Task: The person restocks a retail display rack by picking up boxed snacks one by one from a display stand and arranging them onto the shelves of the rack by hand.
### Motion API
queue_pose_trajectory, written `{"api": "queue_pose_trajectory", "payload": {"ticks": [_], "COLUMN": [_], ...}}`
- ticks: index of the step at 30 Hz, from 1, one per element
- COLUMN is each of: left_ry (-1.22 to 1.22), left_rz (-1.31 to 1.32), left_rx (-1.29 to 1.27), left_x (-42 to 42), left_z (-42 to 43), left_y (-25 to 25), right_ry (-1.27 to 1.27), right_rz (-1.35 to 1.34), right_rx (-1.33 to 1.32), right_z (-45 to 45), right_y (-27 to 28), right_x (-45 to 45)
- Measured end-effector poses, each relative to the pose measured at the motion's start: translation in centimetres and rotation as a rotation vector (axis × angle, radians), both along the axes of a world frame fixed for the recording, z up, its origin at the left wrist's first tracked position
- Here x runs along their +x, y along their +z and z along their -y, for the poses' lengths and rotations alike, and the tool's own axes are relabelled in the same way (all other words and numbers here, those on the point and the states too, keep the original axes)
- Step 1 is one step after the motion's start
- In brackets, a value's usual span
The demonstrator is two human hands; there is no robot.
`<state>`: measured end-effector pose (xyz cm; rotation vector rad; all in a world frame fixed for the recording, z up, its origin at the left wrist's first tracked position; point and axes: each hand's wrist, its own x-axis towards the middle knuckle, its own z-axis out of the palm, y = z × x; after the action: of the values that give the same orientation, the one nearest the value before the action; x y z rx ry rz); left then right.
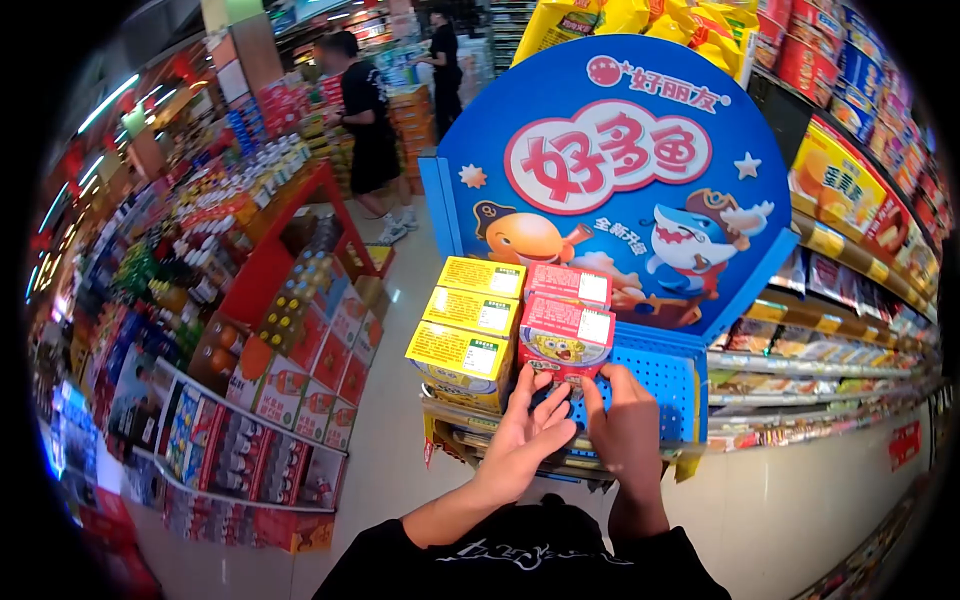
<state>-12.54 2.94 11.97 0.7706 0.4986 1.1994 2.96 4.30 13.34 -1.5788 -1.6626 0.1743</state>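
A red box [566, 331] with a yellow cartoon face on its front and a white label on top sits at the front of the blue display stand [655, 375]. The spread fingers of my left hand [525, 440] touch its lower front, with the palm partly turned up. At the box's lower right front corner, my right hand [625, 430] has its finger and thumb bent against it. Another red box [568, 285] stands directly behind. To the left is a row of yellow boxes [460, 347] with white labels. The boxes' undersides are hidden.
A large blue header board [610, 165] with cartoon fish rises behind the boxes. Stocked shelves [830, 330] line the right side. Bottles and cartons [310, 350] stand across the aisle at left, where two people [365, 125] in dark clothes are farther back.
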Motion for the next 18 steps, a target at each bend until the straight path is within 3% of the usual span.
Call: {"api": "queue_pose_trajectory", "payload": {"ticks": [4,8,12,16,18], "left_ry": [0.095,0.192,0.280,0.317,0.320], "left_rz": [0.096,0.058,-0.063,-0.175,-0.254], "left_rx": [-0.073,-0.029,0.006,0.032,0.079], "left_x": [0.7,2.1,3.5,3.5,2.6], "left_z": [0.5,1.4,2.9,5.4,7.2], "left_y": [0.4,0.1,0.3,0.4,-0.2], "right_ry": [0.151,0.281,0.359,0.363,0.385], "right_rz": [0.085,-0.057,-0.161,-0.236,-0.417], "right_rx": [0.109,-0.163,-0.254,-0.068,0.149], "right_z": [-0.9,-0.9,-0.5,0.2,0.8], "right_y": [-0.2,0.7,1.2,0.5,1.1], "right_x": [1.1,1.2,2.3,2.8,2.1]}}
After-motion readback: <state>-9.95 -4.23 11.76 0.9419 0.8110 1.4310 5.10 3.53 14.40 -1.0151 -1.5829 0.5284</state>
